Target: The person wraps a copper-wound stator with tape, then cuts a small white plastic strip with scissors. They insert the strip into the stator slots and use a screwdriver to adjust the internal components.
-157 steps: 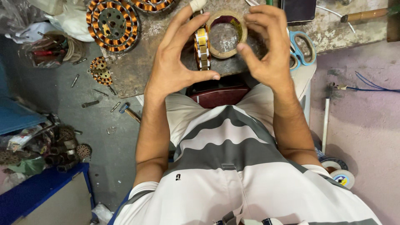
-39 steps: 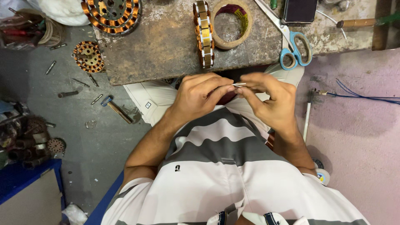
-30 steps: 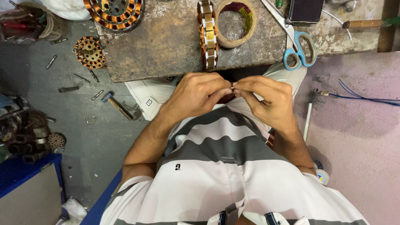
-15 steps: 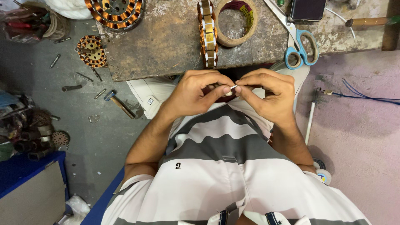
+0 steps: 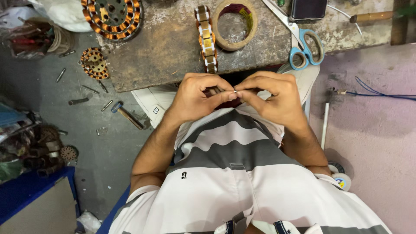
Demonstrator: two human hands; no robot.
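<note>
Worn workbench (image 5: pixel 173 47) at far side, tape roll (image 5: pixel 236 24), scissors (image 5: pixel 305 50) laid on it, small pale piece (image 5: pixel 234 91) pinched between left hand (image 5: pixel 197 97) and right hand (image 5: pixel 275 102), hammer (image 5: pixel 126 115) left on floor (image 5: pixel 99 147).

Head camera, steeply downward, fairly close

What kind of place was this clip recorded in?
Most likely a small motor-rewinding or electrical repair workshop. A copper-wound stator lies on the worn workbench, a smaller copper-wound core and a hammer lie on the floor, and a tape roll sits beside blue-handled scissors.
</note>
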